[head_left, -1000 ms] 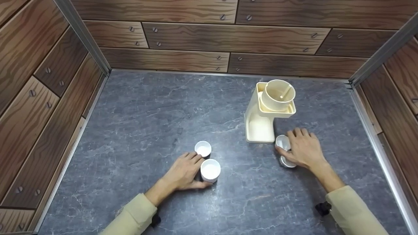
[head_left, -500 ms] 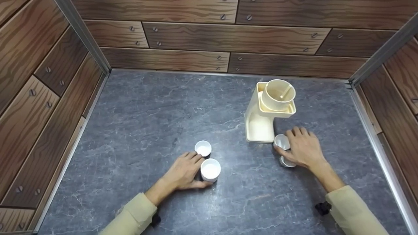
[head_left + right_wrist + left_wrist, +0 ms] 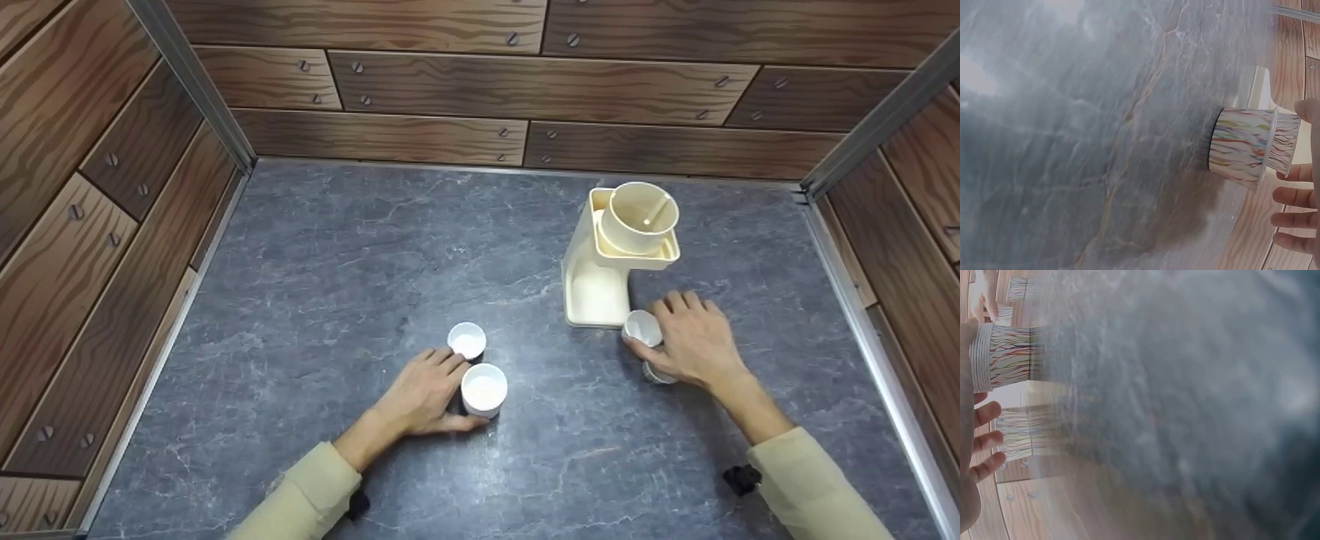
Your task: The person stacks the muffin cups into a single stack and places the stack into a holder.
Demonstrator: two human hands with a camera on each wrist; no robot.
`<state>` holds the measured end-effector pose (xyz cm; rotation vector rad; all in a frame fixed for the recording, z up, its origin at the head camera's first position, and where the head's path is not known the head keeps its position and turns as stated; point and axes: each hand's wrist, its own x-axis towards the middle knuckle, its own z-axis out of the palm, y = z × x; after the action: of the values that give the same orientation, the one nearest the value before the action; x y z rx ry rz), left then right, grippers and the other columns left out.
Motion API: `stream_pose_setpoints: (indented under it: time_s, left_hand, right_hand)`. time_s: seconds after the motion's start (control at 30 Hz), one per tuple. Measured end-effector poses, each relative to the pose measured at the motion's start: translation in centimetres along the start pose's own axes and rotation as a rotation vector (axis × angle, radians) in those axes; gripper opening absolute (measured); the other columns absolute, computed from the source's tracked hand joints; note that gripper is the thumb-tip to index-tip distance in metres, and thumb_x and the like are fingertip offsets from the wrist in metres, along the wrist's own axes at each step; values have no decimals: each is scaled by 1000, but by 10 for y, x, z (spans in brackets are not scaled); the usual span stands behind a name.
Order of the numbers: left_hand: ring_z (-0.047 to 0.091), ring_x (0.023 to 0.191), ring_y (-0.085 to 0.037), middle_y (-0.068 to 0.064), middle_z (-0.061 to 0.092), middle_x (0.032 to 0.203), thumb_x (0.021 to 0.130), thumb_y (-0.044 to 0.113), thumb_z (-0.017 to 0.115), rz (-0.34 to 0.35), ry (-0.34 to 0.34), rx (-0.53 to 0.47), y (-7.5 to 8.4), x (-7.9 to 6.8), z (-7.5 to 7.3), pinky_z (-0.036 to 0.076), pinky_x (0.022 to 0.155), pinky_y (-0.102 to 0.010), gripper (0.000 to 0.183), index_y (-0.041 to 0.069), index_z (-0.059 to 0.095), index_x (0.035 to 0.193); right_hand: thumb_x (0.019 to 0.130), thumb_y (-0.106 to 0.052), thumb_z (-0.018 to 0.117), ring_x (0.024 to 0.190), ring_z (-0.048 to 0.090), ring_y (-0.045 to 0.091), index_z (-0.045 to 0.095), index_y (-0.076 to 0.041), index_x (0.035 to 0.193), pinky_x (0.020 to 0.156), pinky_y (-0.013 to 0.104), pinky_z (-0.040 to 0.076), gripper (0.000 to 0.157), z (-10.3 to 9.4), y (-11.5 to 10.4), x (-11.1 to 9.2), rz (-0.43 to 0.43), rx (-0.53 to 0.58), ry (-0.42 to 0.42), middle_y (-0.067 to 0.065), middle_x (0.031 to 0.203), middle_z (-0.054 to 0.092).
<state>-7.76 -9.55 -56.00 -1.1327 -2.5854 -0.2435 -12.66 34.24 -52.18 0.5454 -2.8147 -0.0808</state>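
A person's left hand (image 3: 424, 394) loosely grips a stack of paper cups (image 3: 484, 401) on a dark marbled tabletop (image 3: 337, 262), thumb on the near side and fingers on the far side, with a white cup (image 3: 466, 341) standing just beyond the fingertips. The right hand (image 3: 697, 341) pinches a cup in hand (image 3: 639, 328) between thumb and fingers, just beside the front corner of a cream stand (image 3: 596, 296); whether its base touches the tabletop cannot be told. A streak-patterned cup (image 3: 1240, 147) stands upright, partly beneath that hand.
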Motion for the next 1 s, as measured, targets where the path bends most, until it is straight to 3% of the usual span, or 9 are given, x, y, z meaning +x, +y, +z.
stream_pose_setpoints:
  time_s: [1.0]
  left_hand:
    - [66, 111, -19, 0, 73, 118, 78, 79, 72, 11, -6, 8, -1, 0, -1, 55, 88, -33, 78, 15, 68, 123]
  right_hand:
    - [83, -76, 61, 82, 61, 36, 66, -10, 98, 67, 49, 50, 67, -16, -36, 3, -150, 16, 133, 15, 92, 64]
